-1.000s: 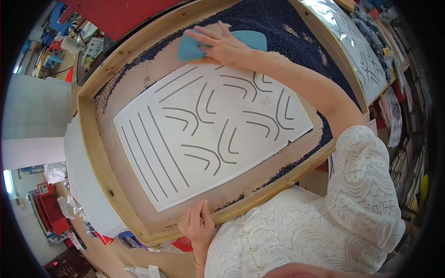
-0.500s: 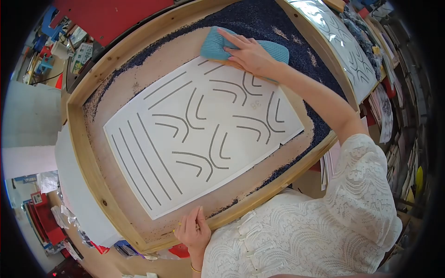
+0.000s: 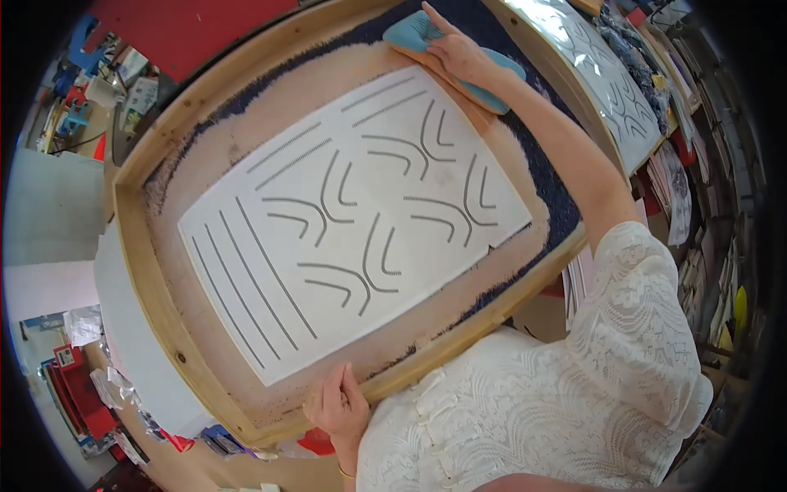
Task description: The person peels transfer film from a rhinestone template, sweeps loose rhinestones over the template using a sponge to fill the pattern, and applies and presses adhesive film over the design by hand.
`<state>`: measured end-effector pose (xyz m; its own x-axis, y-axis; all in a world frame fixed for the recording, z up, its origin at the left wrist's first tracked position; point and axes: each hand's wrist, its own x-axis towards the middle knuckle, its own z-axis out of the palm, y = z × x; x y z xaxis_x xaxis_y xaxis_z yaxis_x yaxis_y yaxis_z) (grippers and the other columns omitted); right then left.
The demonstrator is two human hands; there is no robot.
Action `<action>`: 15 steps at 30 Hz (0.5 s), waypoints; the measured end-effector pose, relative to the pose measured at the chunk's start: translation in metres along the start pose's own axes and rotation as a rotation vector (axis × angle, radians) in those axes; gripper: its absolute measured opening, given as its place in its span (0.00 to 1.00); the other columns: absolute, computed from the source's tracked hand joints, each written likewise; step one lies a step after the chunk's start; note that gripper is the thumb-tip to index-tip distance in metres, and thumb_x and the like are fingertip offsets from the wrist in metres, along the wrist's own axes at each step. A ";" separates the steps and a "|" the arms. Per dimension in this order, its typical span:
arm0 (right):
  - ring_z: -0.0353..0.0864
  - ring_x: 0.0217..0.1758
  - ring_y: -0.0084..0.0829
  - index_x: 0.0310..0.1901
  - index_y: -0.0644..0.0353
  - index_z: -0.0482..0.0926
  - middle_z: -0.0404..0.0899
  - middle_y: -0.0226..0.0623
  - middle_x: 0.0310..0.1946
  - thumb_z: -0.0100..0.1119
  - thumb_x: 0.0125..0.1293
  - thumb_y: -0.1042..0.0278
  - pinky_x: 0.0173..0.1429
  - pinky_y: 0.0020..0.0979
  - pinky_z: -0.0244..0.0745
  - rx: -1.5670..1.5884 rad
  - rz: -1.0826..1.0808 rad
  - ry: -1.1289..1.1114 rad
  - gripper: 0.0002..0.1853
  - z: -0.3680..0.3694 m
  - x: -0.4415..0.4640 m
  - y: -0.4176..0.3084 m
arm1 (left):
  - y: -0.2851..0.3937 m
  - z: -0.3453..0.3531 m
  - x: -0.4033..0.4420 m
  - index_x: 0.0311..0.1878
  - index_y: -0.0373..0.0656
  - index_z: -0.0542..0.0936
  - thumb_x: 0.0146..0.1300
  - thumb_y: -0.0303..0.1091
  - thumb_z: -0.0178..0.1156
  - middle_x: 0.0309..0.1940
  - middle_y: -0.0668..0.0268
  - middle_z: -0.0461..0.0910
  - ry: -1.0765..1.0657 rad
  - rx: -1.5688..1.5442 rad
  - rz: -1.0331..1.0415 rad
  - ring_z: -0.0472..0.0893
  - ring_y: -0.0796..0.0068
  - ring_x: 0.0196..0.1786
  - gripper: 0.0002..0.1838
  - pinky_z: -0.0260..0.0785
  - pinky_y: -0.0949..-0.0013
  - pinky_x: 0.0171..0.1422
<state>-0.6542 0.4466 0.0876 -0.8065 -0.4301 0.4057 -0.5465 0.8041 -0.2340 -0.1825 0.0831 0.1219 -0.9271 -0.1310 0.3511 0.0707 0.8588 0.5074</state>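
The pad (image 3: pixel 410 34), teal and ribbed with an orange-brown underside, is held by the right hand (image 3: pixel 467 59) just off the upper right edge of the sheet (image 3: pixel 361 238); whether the sheet is touched by it cannot be told. The pad is gripped from above, with the fingers parted and bent over it and the forefinger stretched out. It can be judged light, soft and easily bent, not fragile, with some grip lent by the ribs; it would best be grasped across the middle of its back, so that pressure is spread along its length. Below the sheet's lower edge, the left hand (image 3: pixel 338 403) is held with its fingers half curled and close together; nothing is seen in them, though whether something is hidden inside cannot be told. The sheet, printed with dark lines and curves, is enclosed by the wooden tray (image 3: pixel 156 307), within which a pale base (image 3: pixel 287 94) is left showing around it. Dark, grainy material (image 3: pixel 566 193) is banked thickest to the sheet's right and thinly strewn along its other sides. Farther right of the sheet, outside the tray, glossy patterned film (image 3: pixel 623 90) is laid.
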 end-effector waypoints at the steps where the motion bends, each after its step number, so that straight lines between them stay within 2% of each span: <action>1: 0.74 0.70 0.60 0.41 0.66 0.87 0.56 0.63 0.78 0.56 0.71 0.67 0.73 0.45 0.71 0.043 -0.054 0.015 0.12 -0.012 -0.011 -0.018 | 0.000 0.001 0.003 0.39 0.40 0.87 0.63 0.24 0.70 0.19 0.67 0.74 0.001 -0.010 0.013 0.69 0.70 0.18 0.03 0.56 0.66 0.22; 4: 0.75 0.69 0.57 0.40 0.65 0.87 0.60 0.62 0.76 0.58 0.68 0.67 0.72 0.44 0.72 -0.080 -0.034 -0.104 0.11 -0.018 -0.037 -0.051 | 0.003 0.000 0.002 0.39 0.40 0.87 0.63 0.24 0.70 0.20 0.66 0.76 -0.034 -0.011 -0.024 0.69 0.70 0.18 0.03 0.57 0.66 0.23; 5: 0.70 0.74 0.54 0.40 0.64 0.87 0.61 0.59 0.76 0.58 0.67 0.65 0.75 0.52 0.68 -0.071 0.030 -0.158 0.12 -0.018 -0.036 -0.053 | 0.004 -0.003 0.001 0.39 0.40 0.87 0.63 0.24 0.70 0.20 0.66 0.76 -0.055 -0.001 -0.050 0.69 0.69 0.19 0.03 0.58 0.66 0.23; 8: 0.63 0.79 0.52 0.42 0.64 0.87 0.58 0.57 0.78 0.56 0.69 0.64 0.76 0.64 0.61 -0.247 0.087 -0.058 0.14 -0.004 -0.030 -0.026 | 0.003 -0.002 0.000 0.40 0.40 0.87 0.63 0.24 0.70 0.21 0.65 0.77 -0.007 -0.030 0.004 0.69 0.70 0.19 0.03 0.58 0.65 0.23; 9: 0.56 0.82 0.50 0.44 0.65 0.86 0.55 0.54 0.80 0.55 0.69 0.65 0.75 0.74 0.53 -0.323 0.101 -0.024 0.14 0.002 -0.028 -0.013 | 0.004 -0.005 -0.001 0.40 0.40 0.87 0.63 0.24 0.71 0.22 0.64 0.77 -0.012 -0.030 -0.006 0.70 0.69 0.19 0.03 0.59 0.65 0.24; 11: 0.56 0.82 0.50 0.45 0.66 0.86 0.56 0.54 0.80 0.54 0.69 0.66 0.76 0.74 0.51 -0.402 0.125 0.068 0.14 0.000 -0.020 0.002 | 0.005 -0.011 -0.003 0.40 0.39 0.87 0.63 0.25 0.71 0.23 0.63 0.79 -0.012 -0.032 -0.025 0.72 0.67 0.21 0.04 0.61 0.66 0.26; 15: 0.54 0.82 0.49 0.47 0.63 0.85 0.59 0.51 0.78 0.58 0.69 0.62 0.76 0.72 0.53 -0.393 0.206 0.142 0.15 -0.011 -0.044 0.002 | -0.026 -0.040 -0.023 0.44 0.36 0.86 0.66 0.23 0.67 0.30 0.60 0.83 0.191 -0.091 -0.186 0.79 0.65 0.29 0.05 0.71 0.65 0.36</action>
<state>-0.6167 0.4717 0.0791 -0.8354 -0.2068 0.5092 -0.2290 0.9732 0.0195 -0.1482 0.0438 0.1320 -0.8418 -0.3808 0.3826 -0.0535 0.7641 0.6428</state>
